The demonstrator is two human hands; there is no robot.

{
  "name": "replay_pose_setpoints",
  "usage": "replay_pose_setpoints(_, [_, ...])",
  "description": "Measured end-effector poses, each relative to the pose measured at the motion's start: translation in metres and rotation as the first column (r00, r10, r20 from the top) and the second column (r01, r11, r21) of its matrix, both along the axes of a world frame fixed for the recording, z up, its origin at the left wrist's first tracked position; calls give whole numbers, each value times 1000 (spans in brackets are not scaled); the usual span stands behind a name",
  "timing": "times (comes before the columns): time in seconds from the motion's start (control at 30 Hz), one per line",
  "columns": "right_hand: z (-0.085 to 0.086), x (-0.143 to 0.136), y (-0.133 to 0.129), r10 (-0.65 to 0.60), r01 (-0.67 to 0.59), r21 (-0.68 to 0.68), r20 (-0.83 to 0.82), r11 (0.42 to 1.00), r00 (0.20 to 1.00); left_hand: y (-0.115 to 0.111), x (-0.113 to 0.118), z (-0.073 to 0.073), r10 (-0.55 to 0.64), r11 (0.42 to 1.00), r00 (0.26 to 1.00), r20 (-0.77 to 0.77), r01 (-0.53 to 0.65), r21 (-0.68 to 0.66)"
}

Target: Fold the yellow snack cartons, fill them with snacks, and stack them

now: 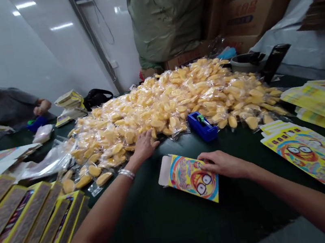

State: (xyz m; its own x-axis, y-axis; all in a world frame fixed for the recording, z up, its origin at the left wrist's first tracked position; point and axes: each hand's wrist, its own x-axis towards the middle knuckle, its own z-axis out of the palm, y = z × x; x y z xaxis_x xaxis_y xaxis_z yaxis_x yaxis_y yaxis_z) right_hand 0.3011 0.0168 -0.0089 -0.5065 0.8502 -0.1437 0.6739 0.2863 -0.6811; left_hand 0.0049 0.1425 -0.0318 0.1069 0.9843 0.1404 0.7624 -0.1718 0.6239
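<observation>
Now, printed carton (194, 178): it is held just below and right of the frame's centre, printed face up, with its white end flap (164, 171) turned out to the left; whether its underside is rested on the desk (161, 232) cannot be told.
Right hand (226, 164): the carton is pinched at its upper right edge, some digits being laid over the print and the rest hidden.
Left hand (144, 145): it is stretched to the front edge of the heaped, wrapped yellow pieces (159, 101), fingers slightly spread; whether a piece is gripped cannot be told.
Carton card: it is judged light and thin, stiff along the folds but easily dented across the broad face; it is best held by the narrow sides, with the flap end left free.
Clear wrap: a light, slippery film is to be expected, so each piece is best pinched through its wrap; firmness cannot be judged.
Blue tape dispenser (209, 132): it is set against the heap's front, near the carton.
Carton's inside: it is hidden from this angle.
Frame edges: the yellow boxes (15, 227) at lower left, the flat cartons (312, 155) at right and the co-worker (9, 106) at upper left are cut off.
</observation>
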Motion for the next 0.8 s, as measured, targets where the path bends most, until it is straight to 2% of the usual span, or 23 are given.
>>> replay_pose_setpoints(0.1, [-12, -4, -2, -61, 33, 163, 169, 986, 984, 16, 13, -13, -13, 998, 999, -51, 16, 53])
replay_pose_setpoints(0.17, [-20, -11, -15, -58, 11, 186, 249, 982, 967, 10, 13, -22, -34, 998, 998, -55, 37, 52])
replay_pose_setpoints(0.27, [-31, -17, -36, -107, 30, 227, 337, 973, 936, -24, -3, -30, -114, 993, 993, -17, 114, -7])
replay_pose_setpoints(0.4, [-40, -10, -52, -126, 42, 263, 312, 964, 942, -88, -30, -28, -211, 965, 970, 119, 226, -132])
replay_pose_setpoints(0.47, [-42, -5, -56, -96, 21, 247, 295, 969, 951, -114, -34, -24, -267, 944, 951, 156, 291, -156])
replay_pose_setpoints(0.53, [-43, -3, -60, -62, -6, 251, 263, 968, 963, -129, -31, -21, -354, 918, 928, 114, 368, -149])
replay_pose_setpoints(0.63, [-45, -3, -65, -34, -27, 286, 208, 958, 978, -133, -21, -22, -440, 891, 898, -15, 435, -129])
replay_pose_setpoints(0.8, [-49, -2, -71, -57, 4, 335, 148, 942, 987, -133, -5, -22, -444, 895, 886, -133, 431, -114])
